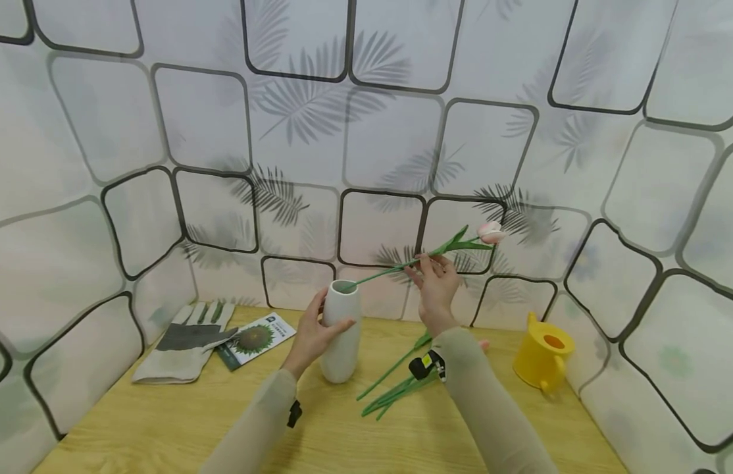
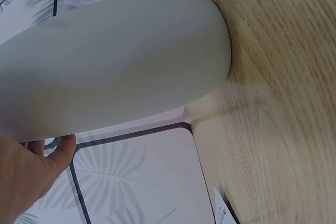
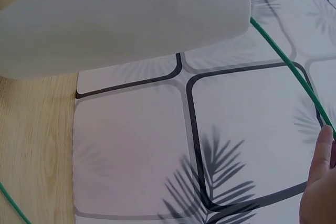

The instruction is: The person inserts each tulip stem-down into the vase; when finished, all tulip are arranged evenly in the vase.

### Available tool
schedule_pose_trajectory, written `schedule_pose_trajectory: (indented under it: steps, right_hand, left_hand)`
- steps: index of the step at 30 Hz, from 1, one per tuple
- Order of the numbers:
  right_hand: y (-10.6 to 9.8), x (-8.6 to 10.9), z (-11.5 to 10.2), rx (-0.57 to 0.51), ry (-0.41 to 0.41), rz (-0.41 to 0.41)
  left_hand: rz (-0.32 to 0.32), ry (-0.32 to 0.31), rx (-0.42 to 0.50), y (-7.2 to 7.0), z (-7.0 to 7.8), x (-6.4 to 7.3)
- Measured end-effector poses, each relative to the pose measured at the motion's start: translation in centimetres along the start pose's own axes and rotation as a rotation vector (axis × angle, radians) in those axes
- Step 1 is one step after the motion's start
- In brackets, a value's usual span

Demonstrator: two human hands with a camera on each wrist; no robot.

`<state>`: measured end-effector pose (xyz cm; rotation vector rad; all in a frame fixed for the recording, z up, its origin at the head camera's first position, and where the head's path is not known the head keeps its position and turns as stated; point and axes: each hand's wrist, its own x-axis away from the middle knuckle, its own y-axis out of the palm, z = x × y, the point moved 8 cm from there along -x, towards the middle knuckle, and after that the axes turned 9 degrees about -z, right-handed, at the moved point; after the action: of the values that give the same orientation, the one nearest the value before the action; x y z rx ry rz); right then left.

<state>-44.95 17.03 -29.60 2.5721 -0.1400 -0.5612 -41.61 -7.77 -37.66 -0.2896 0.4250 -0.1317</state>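
Observation:
A tall white vase [image 1: 341, 336] stands upright on the wooden table, and my left hand [image 1: 316, 332] grips its upper part from the left, thumb across the front. In the left wrist view, the vase [image 2: 131, 61] covers much of the picture, with fingers curled behind it. My right hand [image 1: 439, 289] pinches the green stem of a pink tulip [image 1: 491, 232] partway along. The tulip slants, its bloom up to the right and its stem end at the mouth of the vase. In the right wrist view the stem [image 3: 289, 64] meets the vase rim.
More green-stemmed flowers [image 1: 396, 394] lie on the table beneath my right forearm, partly hidden by it. A yellow watering can [image 1: 541, 355] stands at the right. Work gloves [image 1: 185, 345] and a seed packet [image 1: 256, 339] lie at the left. A patterned wall covering rises behind the table.

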Motion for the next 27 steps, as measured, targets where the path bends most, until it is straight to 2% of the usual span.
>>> schedule_pose_trajectory:
  steps: [3, 7, 17, 27]
  right_hand:
    - [0.8, -0.1, 0.3, 0.021, 0.007, -0.036]
    - [2.1, -0.3, 0.9, 0.064, 0.033, -0.097]
    - [4.9, 0.1, 1.7, 0.226, 0.018, -0.269]
    - [8.5, 0.8, 2.3, 0.481, 0.068, -0.544]
  left_hand:
    - [0.006, -0.008, 0.007, 0.1, -1.6, -0.4]
    - [0.018, -0.005, 0.014, 0.0, -2.1, -0.3]
    - [0.018, 0.008, 0.023, 0.4, -2.2, -0.4]
    - [-0.002, 0.004, 0.030, -0.1, -2.0, -0.8]
